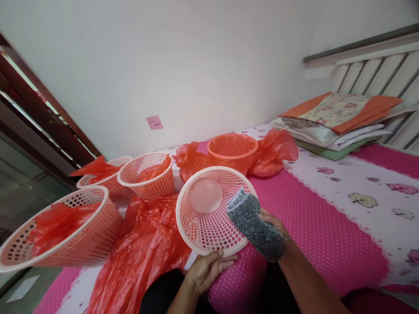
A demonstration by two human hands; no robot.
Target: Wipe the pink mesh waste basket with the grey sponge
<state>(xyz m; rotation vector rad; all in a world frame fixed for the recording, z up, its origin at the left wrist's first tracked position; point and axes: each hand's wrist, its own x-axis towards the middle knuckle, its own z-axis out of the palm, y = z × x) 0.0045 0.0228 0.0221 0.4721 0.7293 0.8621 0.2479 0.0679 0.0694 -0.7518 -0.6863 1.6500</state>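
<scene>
A pink perforated basket [206, 196] is tilted so that its open mouth faces me. My left hand [209, 268] grips the basket's near rim, thumb on top and fingers beneath. In my right hand [276, 224] is a folded grey cloth [255, 224], held over the basket's right side; the cloth hides part of the rim and part of my fingers. A crumpled red plastic bag [144, 244] lies on the bed just left of the basket. Behind the basket stands another basket lined with red plastic [232, 146], its bag spreading out to both sides.
Three more pink baskets [113, 222] holding red bags stand at the left. The bed [314, 218] has a pink dotted and white patterned cover. Folded bedding [343, 113] is stacked at the back right by a white headboard [382, 78]. A white wall [209, 65] rises behind.
</scene>
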